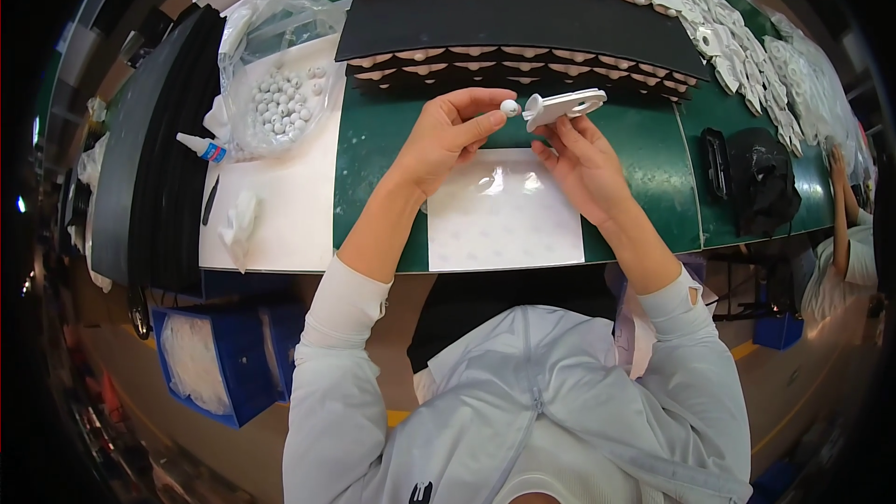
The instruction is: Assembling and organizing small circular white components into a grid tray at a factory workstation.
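Observation:
Between the thumb and forefinger of my left hand is a small white ball with dark marks. My right hand grips a flat white plastic part that has a round hole at one end and a flared tip at the other. That tip points at the ball, very close to it; whether they touch I cannot tell. Both hands are raised over a white sheet with a glossy surface on the green table.
Left stand a clear bag of white balls, a small glue bottle and black boards. Stacked black boards carry rows of white parts at the back. More white parts and a black bag lie right. Another person's arm shows far right.

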{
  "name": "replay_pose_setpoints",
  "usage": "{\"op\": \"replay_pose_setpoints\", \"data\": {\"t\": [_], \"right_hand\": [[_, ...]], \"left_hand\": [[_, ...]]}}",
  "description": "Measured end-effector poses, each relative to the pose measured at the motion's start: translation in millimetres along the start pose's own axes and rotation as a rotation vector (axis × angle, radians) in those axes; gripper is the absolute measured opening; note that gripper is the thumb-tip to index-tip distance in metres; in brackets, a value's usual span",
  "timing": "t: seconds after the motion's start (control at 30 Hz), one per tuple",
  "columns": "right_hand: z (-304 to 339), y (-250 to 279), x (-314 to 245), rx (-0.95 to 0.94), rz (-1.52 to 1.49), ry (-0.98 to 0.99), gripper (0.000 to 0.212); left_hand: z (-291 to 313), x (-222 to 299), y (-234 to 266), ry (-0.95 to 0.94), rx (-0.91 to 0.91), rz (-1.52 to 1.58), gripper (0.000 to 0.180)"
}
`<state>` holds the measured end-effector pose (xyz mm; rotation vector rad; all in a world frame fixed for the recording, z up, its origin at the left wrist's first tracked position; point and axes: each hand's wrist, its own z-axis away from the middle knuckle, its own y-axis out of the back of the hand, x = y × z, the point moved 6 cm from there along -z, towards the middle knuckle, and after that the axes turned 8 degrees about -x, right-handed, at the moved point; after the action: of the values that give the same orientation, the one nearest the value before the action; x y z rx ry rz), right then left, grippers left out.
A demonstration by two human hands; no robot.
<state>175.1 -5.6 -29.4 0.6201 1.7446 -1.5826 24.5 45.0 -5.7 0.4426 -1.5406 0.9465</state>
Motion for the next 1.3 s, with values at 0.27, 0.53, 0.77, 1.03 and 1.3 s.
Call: {"op": "replay_pose_setpoints", "data": {"t": [0.27, 0.53, 0.77, 1.03, 1.3], "right_hand": [[-0.5, 1.0, 0.4, 0.014, 0.004, -0.014, 0.026], [-0.2, -6.3, -4.9, 0.021, 0.060, -0.010, 0.024], [-6.0, -22.2, -25.5, -0.070, 0.493, 0.064, 0.026], [-96.3, -121.2, -70.7, -0.235, 0.944, 0.278, 0.033], [-210.3, -119.0, -14.5, -0.230, 1.092, -0.107, 0.032]], "left_hand": [[-1.0, 3.3, -6.3, -0.038, 0.038, -0.133, 0.022], [0.4, 14.4, -4.3, -0.220, 0.123, -0.487, 0.024], [0.2, 16.0, -3.2, -0.239, 0.058, -0.404, 0.030], [5.0, 20.7, 25.8, -0.205, 0.175, 0.049, 0.029], [-2.9, -5.7, 34.7, 0.053, 0.187, 0.469, 0.029]]}}
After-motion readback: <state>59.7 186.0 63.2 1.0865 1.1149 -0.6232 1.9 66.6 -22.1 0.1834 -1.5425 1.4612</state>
